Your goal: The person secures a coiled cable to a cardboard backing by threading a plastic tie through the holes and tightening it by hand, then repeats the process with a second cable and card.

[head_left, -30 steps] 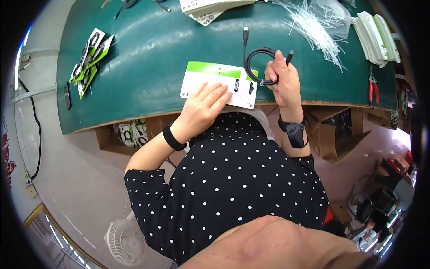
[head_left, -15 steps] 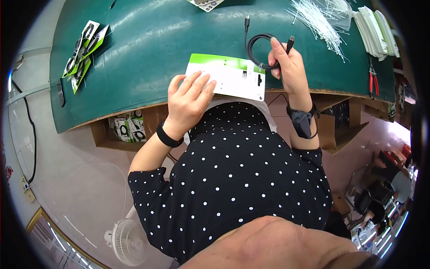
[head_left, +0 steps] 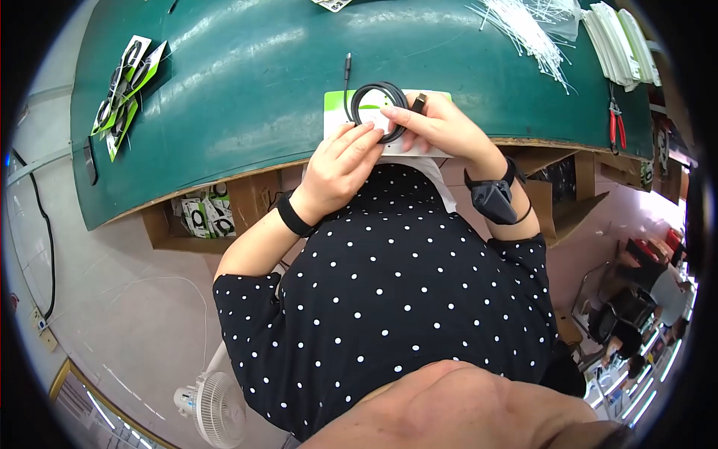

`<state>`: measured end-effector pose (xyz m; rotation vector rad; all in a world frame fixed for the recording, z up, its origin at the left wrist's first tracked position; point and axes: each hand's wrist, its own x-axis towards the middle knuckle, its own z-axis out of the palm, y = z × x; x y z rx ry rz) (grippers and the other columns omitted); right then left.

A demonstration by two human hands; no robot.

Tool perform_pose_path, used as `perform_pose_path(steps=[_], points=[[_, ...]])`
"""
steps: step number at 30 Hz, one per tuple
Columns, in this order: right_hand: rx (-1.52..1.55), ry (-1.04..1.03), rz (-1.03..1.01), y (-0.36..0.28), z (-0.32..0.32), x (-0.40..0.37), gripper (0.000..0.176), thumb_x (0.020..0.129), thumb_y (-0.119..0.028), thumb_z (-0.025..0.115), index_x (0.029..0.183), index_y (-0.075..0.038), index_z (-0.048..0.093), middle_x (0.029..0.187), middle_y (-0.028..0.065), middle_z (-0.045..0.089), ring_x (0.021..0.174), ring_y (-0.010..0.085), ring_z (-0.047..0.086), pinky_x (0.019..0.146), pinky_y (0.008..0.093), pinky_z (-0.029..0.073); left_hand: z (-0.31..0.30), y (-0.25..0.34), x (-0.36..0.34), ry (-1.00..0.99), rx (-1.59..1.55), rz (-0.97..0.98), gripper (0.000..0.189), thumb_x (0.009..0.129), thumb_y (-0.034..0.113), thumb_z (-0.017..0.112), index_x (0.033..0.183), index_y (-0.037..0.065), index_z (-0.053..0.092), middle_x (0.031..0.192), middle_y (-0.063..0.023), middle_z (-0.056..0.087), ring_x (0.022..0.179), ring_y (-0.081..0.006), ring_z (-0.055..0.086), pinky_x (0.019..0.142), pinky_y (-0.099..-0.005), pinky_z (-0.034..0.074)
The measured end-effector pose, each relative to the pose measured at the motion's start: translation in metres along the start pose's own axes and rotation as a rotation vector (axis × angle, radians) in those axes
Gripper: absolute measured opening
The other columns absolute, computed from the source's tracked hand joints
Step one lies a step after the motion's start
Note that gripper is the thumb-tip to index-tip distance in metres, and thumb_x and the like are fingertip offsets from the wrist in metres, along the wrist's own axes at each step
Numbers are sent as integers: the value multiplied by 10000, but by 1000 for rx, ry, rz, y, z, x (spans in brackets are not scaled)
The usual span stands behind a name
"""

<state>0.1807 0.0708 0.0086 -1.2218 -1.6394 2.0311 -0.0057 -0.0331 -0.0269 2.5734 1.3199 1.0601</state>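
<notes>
A black coiled cable (head_left: pixel 360 93) lies over a white and green packaging card (head_left: pixel 335 105) at the table's front edge. One plug (head_left: pixel 348 63) points away from me, past the card's far edge. My right hand (head_left: pixel 443 129) pinches the right side of the coil between thumb and fingers, with the other plug (head_left: pixel 419 102) sticking up beside the thumb. At the lower left of the coil, my left hand (head_left: pixel 340 168) has its fingers together, fingertips pressing the cable against the card. The left thumb is hidden.
Packed cable cards (head_left: pixel 123 97) lie at the left of the green table (head_left: pixel 247 82). White zip ties (head_left: pixel 527 41), a stack of white cards (head_left: pixel 609 45) and red-handled cutters (head_left: pixel 616 129) are at the right. A cardboard box (head_left: pixel 168 228) with packed cards sits under the edge.
My right hand has brought the coiled cable left and down onto the card. My left fingers, flat on the card before, have shifted right to the coil. The card lies straighter.
</notes>
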Motion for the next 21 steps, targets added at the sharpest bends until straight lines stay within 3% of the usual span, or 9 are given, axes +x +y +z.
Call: perform_pose_path(steps=[2,5,6,9,13,18,21], points=[[-183,32,18,0,-6,-1,273,873,-258,639,919,9,606,903,85,634,665,120,618,521,232,489,-2,-2,1,-10,28,52,189,730,34,610,908,-24,637,1098,-126,598,1033,-256,592,866,-398,494],[-591,428,-818,3,-11,-1,223,785,-151,707,938,-18,615,934,74,648,762,167,629,612,272,509,-3,-3,3,-2,5,38,175,729,27,607,893,-24,643,1066,-125,607,1002,-260,605,868,-401,493],[-590,426,-815,4,-13,-3,223,785,-151,707,938,-18,615,934,74,648,762,167,629,612,272,509,-3,-3,3,-4,3,36,175,729,27,607,893,-24,643,1066,-125,607,1002,-260,605,868,-401,493],[-689,51,-861,3,-20,-9,196,718,-102,716,882,-47,624,913,51,647,819,228,609,690,310,496,-4,-4,4,-19,-60,7,201,720,-14,662,918,-24,631,1036,-144,611,998,-306,608,870,-424,494],[-618,-45,-855,18,-24,3,161,712,-80,703,846,-43,622,907,39,653,819,221,613,690,315,496,-3,-7,2,-14,-57,-26,196,727,39,633,919,-4,630,1050,-125,604,1002,-264,604,877,-411,488],[-574,-26,-887,25,-13,10,150,716,-91,710,834,-52,626,899,45,653,836,222,617,698,315,500,-8,1,10,-38,-50,-18,213,724,46,645,932,9,620,1055,-125,598,1030,-272,588,907,-438,467],[-653,-6,-870,17,-11,7,137,716,-85,710,835,-78,642,890,54,654,815,222,620,693,298,499,-3,-3,3,-36,-142,-72,204,737,33,632,941,22,629,1130,-118,571,1092,-284,551,984,-506,384]])
